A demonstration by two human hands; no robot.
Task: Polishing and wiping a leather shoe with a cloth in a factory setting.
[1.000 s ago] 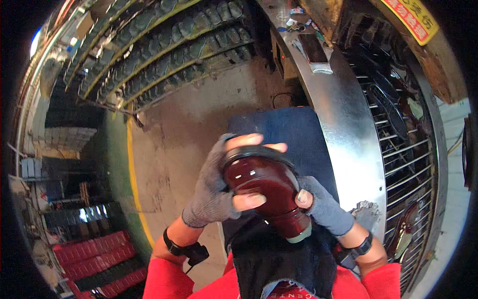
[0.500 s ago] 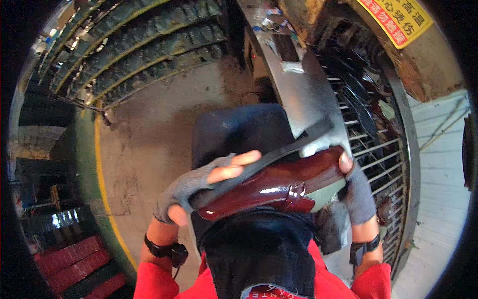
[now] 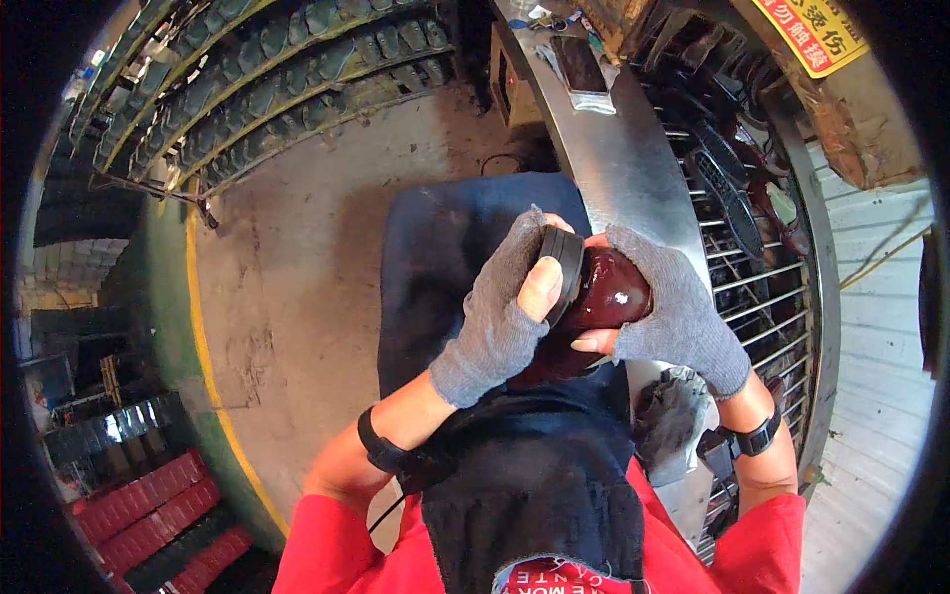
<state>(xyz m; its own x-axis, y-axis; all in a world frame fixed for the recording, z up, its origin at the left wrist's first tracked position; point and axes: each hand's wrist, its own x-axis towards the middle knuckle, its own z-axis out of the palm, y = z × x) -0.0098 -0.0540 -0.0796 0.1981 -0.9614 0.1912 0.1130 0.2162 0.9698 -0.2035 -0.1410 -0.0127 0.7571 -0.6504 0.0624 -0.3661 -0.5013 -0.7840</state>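
Over my apron (image 3: 465, 228), I hold a glossy dark red shoe (image 3: 616, 292) end-on, with one rounded end facing up. My right hand (image 3: 678, 317), in a grey fingerless glove, wraps that end from the right. A black shoe sole (image 3: 566, 277) stands against the shoe's left side. My left hand (image 3: 495, 322), gloved alike, grips the sole with its thumb across the near face and fingers behind. Sole and shoe touch at this end. The rest of the shoe is mostly hidden behind my hands and wrists.
A metal bench (image 3: 638, 173) runs along my right, with a dark flat block (image 3: 582, 71) at its far end and a dark crumpled cloth (image 3: 673, 421) nearer. Beyond lies a barred rack (image 3: 762, 307) holding black soles (image 3: 727, 203). Shelves of shoe-shaped pieces (image 3: 297, 74) stand far left.
Shoe and sole have turned from lying lengthwise across me to end-on. My left hand has moved right and up with the sole, and both hands are now close together around one end.
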